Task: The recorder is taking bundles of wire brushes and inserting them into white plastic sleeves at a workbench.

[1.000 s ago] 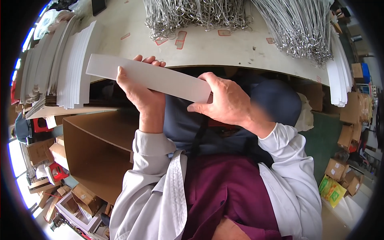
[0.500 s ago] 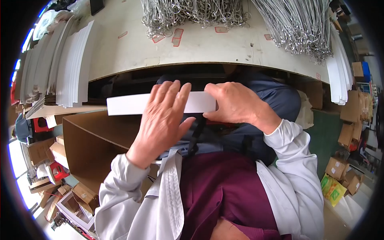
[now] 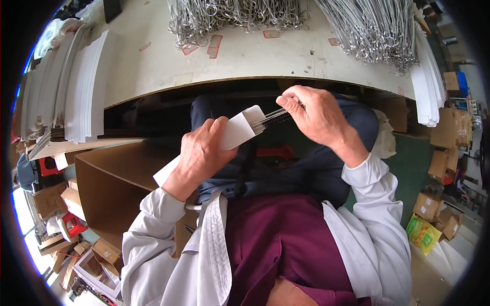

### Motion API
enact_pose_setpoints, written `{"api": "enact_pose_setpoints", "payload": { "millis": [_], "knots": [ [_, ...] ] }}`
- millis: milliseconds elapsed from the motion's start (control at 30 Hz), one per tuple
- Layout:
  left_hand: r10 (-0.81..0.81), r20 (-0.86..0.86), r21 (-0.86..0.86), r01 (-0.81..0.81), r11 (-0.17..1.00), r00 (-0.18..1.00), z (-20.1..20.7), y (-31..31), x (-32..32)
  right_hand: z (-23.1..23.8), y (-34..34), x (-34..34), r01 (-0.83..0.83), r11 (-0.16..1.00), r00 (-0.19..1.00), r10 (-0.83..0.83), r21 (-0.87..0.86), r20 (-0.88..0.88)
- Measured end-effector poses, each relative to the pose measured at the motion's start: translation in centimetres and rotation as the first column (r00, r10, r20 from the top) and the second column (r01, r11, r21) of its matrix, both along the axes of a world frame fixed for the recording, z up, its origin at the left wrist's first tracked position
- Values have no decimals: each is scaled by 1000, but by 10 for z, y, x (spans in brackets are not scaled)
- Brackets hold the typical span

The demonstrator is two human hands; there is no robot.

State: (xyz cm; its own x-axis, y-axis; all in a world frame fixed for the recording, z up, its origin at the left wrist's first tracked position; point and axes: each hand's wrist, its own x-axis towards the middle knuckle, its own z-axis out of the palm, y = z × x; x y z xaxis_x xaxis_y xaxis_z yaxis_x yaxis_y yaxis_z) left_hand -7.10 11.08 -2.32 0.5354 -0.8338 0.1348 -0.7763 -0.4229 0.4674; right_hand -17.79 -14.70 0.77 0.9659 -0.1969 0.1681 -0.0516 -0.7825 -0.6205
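While fingers of the left hand [image 3: 201,148] wrap around the white box [image 3: 237,132] above the lap [image 3: 329,181], fingers of the right hand [image 3: 317,116] pinch a bundle of wire pieces [image 3: 273,117] partly inside its open end, the transfer apparently incomplete and its direction indeterminable.

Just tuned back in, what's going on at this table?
A person's left hand is holding a long, narrow white box, its near end tilted down to the left. The right hand grips some thin wire pieces, which lie partly inside the box's open end and partly out. On the table in front are bundles of looped metal wires, with flat white cardboard pieces stacked at the left.
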Motion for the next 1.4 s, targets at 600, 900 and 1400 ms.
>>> {"api": "enact_pose_setpoints", "payload": {
  "millis": [600,900,1400],
  "knots": [
    [47,-61,3,-47,999,997,-14,-17,-21,-37,44,-20,148,435,966,-257,888,-35],
    [64,-59,2,-64,998,996,-21,-17,-29,-46,53,-22,81,865,965,-193,496,180],
    [29,-70,-65,-34,997,997,-23,-21,-36,-48,52,-25,88,886,987,-139,456,79]
  ]
}}
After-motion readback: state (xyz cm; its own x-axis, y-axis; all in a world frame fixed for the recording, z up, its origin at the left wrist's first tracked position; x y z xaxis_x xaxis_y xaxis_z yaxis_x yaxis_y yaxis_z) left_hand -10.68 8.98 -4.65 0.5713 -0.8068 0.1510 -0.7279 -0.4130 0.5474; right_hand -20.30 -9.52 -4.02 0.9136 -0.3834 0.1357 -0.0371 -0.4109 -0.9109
